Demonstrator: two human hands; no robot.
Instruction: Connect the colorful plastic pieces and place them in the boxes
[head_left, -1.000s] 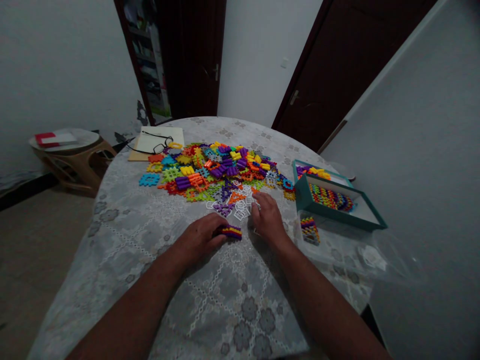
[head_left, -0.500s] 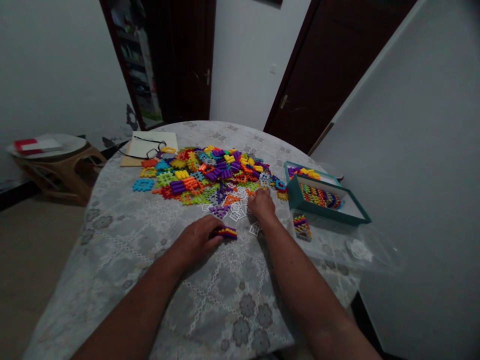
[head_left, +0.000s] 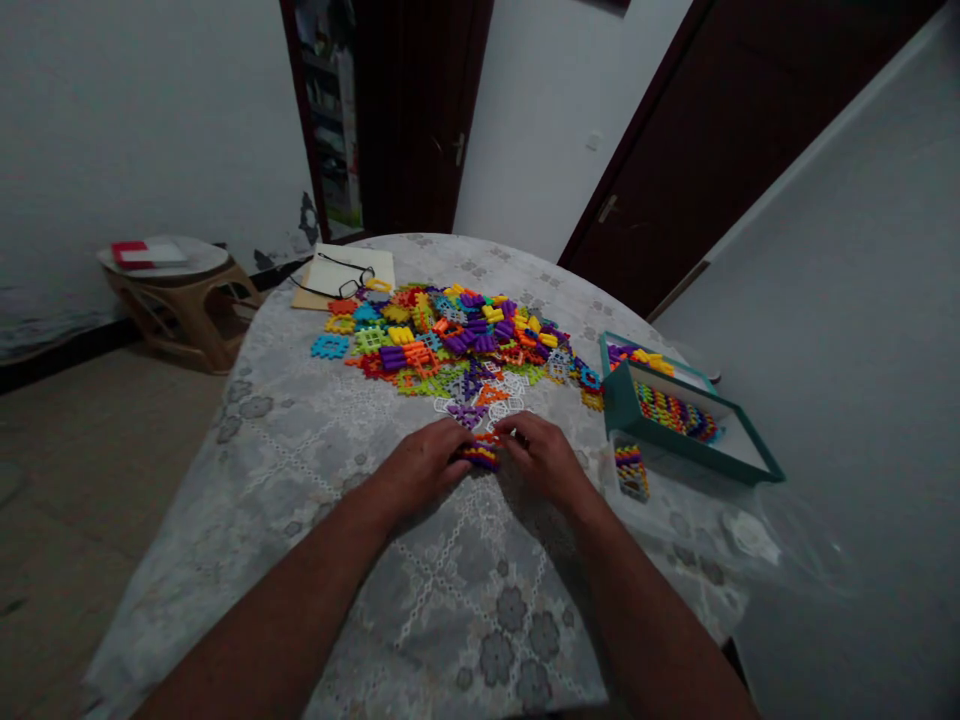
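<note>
My left hand (head_left: 426,462) is closed around the left end of a stack of interlocking plastic pieces (head_left: 481,457), layered in purple, yellow and red, low over the cloth. Just beyond it, my right hand (head_left: 546,460) pinches an orange plastic piece (head_left: 487,438) at the stack's upper side; whether the two are joined I cannot tell. A purple triangular piece (head_left: 466,415) and several white lattice pieces (head_left: 516,385) lie in front of my fingers. Behind them spreads a heap of colourful plastic pieces (head_left: 442,345).
At right stand a green box (head_left: 686,450) of rowed pieces, its lid (head_left: 697,378) with loose pieces, and a clear plastic container (head_left: 664,505). Glasses (head_left: 349,288) rest on papers (head_left: 375,262) at the far left. A patterned cloth (head_left: 300,420) covers the round table.
My right hand has come back from the white pieces to the stack, bringing an orange piece. My left hand still holds the stack. The whole view has shifted.
</note>
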